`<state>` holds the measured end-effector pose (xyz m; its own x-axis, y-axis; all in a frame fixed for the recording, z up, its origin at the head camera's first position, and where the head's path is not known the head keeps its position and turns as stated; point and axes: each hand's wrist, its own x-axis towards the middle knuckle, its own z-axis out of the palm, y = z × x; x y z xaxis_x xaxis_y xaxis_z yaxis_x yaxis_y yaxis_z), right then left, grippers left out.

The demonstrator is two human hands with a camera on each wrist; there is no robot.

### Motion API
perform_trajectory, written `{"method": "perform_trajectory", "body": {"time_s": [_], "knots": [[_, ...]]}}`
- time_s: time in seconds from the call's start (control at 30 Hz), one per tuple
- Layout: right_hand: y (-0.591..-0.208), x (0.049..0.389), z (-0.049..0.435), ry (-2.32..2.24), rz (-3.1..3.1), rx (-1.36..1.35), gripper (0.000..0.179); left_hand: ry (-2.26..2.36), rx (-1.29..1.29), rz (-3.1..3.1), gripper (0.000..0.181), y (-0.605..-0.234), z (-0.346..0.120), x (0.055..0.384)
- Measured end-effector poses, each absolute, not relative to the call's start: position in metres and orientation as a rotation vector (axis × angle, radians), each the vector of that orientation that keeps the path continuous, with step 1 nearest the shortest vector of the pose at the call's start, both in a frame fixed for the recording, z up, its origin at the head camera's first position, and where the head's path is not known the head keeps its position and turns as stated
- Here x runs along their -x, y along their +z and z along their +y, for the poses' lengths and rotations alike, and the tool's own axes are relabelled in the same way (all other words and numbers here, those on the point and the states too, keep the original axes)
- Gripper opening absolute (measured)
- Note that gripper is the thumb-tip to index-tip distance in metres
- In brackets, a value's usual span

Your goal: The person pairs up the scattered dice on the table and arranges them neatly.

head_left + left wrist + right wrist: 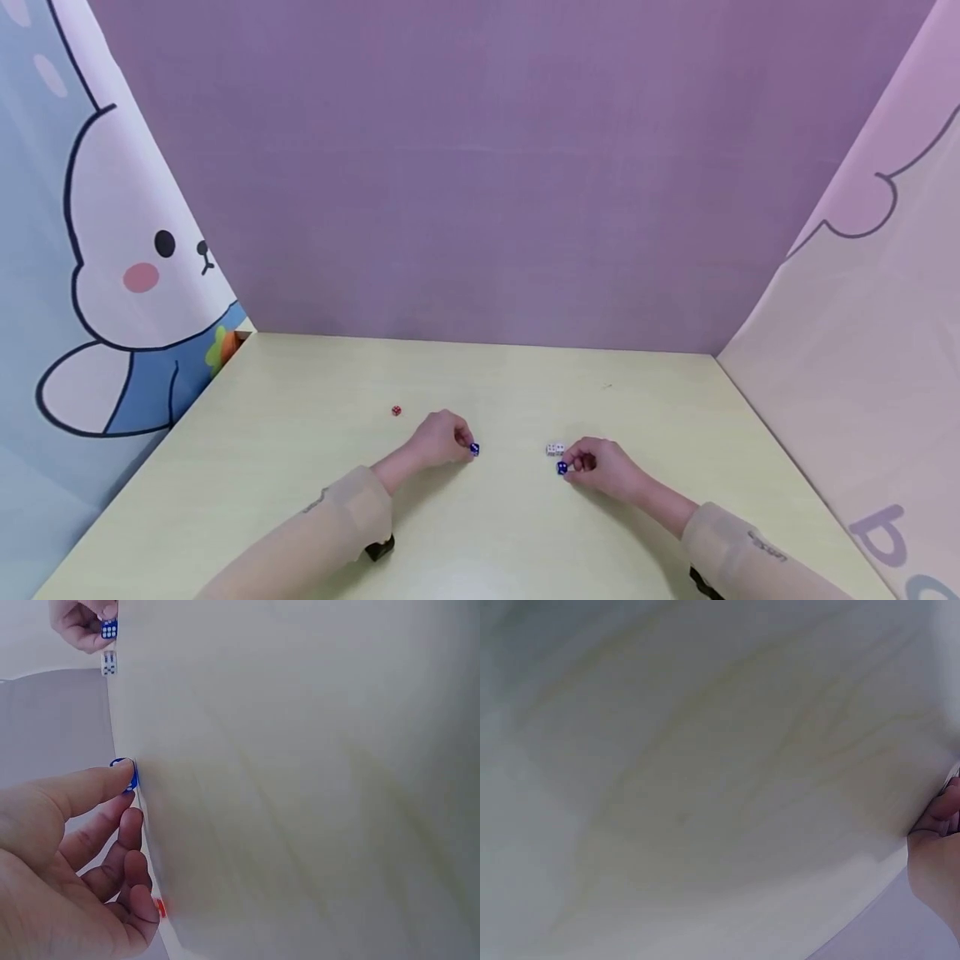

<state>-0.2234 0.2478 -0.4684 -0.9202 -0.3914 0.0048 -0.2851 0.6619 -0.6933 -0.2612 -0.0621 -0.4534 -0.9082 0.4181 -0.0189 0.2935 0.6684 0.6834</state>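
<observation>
Two blue dice [475, 450] [562, 468], pinched by left fingers [462, 428] and right fingers [577, 448], escape the right wrist view.

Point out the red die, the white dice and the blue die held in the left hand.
Red die [397, 411], head view: middle of its visible surface.
White dice [551, 450], head view: visible surface of the left one.
Blue die [475, 450] in the left hand [442, 439], head view: its exposed side.
</observation>
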Motion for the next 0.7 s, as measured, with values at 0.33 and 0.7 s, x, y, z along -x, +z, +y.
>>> {"method": "perform_trajectory", "body": {"time_s": [0.33,0.7], "knots": [[-0.467,0.223,0.248,-1.092,2.728,0.559,0.016,1.031,-0.629,2.697,0.014,-0.453,-0.036,0.256],[-0.467,0.223,0.249,-1.105,2.728,0.582,0.016,1.022,-0.666,2.662,0.015,-0.452,-0.01,0.25]]}}
